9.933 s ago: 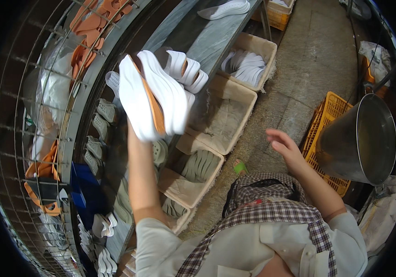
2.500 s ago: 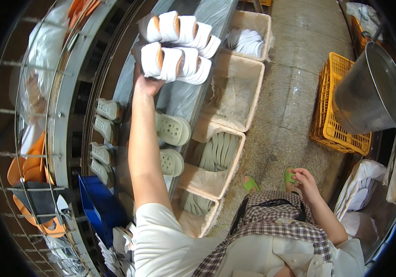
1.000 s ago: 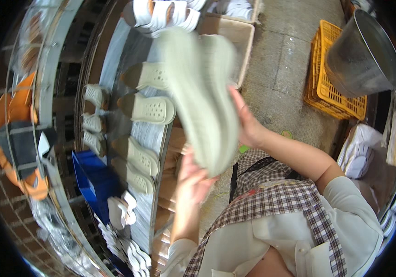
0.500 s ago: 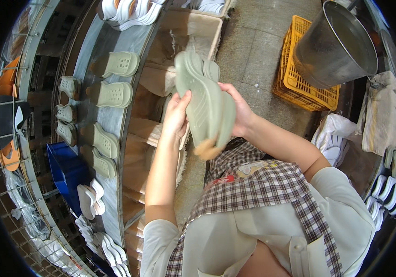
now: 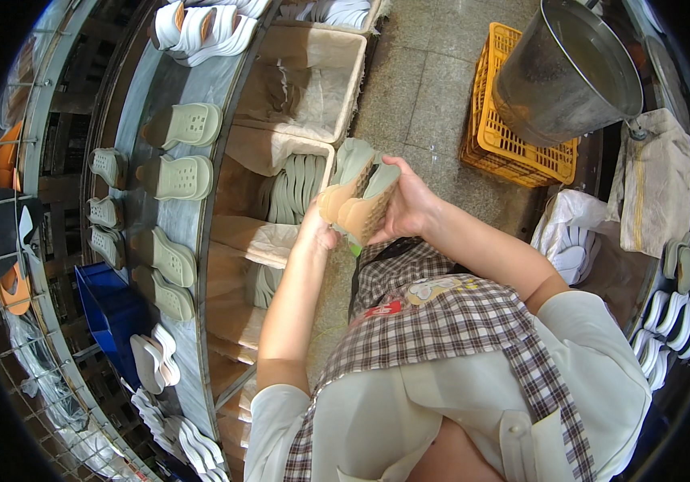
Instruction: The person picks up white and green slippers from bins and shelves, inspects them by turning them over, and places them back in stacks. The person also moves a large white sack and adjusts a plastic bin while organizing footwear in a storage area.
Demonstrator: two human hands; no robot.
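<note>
Both hands held a pair of pale green sandals (image 5: 358, 193) above the lined bins (image 5: 280, 153) — left grip (image 5: 318, 234) closed under them, right grip (image 5: 407, 209) clasping their side (soles tan).

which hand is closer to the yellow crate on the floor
Right. The right hand grips the pale green slippers on the side facing the yellow crate; the left hand holds them from the far side, next to the bins.

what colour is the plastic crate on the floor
Yellow: the slotted plastic crate under the metal bucket, seen in the head view.
</note>
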